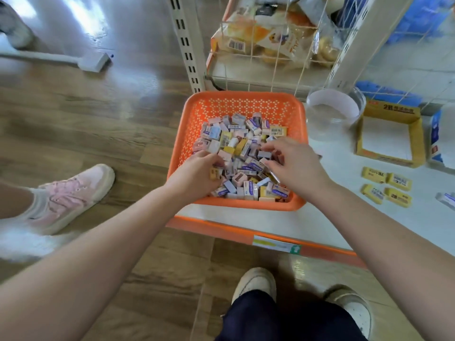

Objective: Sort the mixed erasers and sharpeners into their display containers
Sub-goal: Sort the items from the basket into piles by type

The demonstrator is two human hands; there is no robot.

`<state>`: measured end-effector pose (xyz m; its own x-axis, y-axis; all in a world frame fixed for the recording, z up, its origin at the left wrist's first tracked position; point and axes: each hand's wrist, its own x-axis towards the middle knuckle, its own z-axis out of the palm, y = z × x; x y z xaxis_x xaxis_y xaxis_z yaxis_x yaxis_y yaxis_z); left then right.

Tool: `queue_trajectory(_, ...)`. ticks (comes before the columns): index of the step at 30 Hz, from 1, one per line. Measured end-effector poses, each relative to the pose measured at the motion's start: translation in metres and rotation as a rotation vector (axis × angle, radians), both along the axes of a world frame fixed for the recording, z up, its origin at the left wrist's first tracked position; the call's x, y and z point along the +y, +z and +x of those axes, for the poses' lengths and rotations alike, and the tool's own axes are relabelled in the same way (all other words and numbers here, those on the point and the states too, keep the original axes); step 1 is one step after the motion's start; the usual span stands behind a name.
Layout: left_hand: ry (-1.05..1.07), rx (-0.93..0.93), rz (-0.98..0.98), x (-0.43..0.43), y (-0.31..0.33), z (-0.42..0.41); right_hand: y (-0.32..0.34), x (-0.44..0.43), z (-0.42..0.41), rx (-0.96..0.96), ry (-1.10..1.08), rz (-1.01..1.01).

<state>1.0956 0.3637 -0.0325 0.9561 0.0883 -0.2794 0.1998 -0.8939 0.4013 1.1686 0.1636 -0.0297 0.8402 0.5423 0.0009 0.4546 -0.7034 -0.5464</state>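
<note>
Right hand [293, 166] curled down into eraser pile [236, 139], left hand [197, 173] same, can't tell if either's actually gripping one. Pile sits in orange basket [246, 96]. Yellow display box [391, 112] off far-right on shelf, so right hand's nearer.

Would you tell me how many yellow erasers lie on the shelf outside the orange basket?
4 yellow erasers, right of the basket: back-left, back-right, front-left, front-right. More may lie beyond the frame's right edge.
</note>
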Motion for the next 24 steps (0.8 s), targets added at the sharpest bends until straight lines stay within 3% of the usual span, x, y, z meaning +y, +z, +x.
queue_trajectory(8, 0.121, -0.024, -0.039, -0.007, -0.004, 0.002, -0.005, 0.014, 0.006, -0.087, 0.117, -0.430)
queue_trajectory(11, 0.156, -0.078, -0.056, -0.006, -0.005, 0.001, -0.010, 0.016, 0.004, -0.131, 0.181, -0.498)
queue_trajectory(16, 0.131, -0.198, -0.109, -0.003, -0.010, 0.001, -0.009, 0.017, 0.006, -0.114, 0.157, -0.448)
queue_trajectory(19, 0.153, -0.268, -0.167, -0.002, -0.012, -0.002, -0.009, 0.022, 0.006, -0.018, 0.089, -0.255)
queue_trajectory(21, 0.241, -0.460, -0.233, -0.003, -0.008, -0.008, -0.010, 0.031, 0.004, 0.076, 0.071, -0.067)
queue_trajectory(24, 0.429, -0.711, -0.238, -0.003, 0.002, -0.020, -0.011, 0.049, -0.004, 0.105, 0.128, -0.007)
